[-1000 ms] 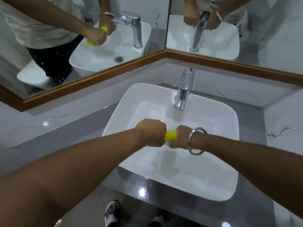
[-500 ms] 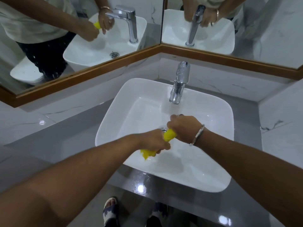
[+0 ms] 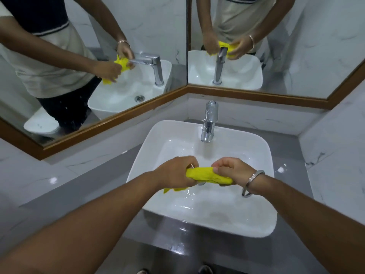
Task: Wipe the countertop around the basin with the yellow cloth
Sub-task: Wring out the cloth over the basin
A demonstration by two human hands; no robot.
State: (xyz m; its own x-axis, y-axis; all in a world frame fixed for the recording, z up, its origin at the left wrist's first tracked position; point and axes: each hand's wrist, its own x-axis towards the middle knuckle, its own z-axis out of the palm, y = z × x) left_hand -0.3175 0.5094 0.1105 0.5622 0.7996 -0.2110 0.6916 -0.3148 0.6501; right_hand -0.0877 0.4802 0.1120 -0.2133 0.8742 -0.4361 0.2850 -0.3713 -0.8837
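The yellow cloth (image 3: 203, 175) is rolled into a twisted rope and held level over the middle of the white basin (image 3: 264, 226). My left hand (image 3: 175, 172) grips its left end, with a loose corner hanging below the fist. My right hand (image 3: 229, 169), with a metal bangle on the wrist, grips its right end. The grey countertop (image 3: 102, 186) runs around the basin on both sides and in front. The basin floor looks wet.
A chrome tap (image 3: 209, 123) stands at the basin's back rim. Wood-framed mirrors (image 3: 118, 56) meet in a corner behind it and reflect me and the cloth. White marble walls close in the counter at the right. My feet show below the counter's front edge.
My hands have moved apart, so more of the twisted cloth shows between them. The right hand has turned palm-up. The view has tilted up, showing more mirror.
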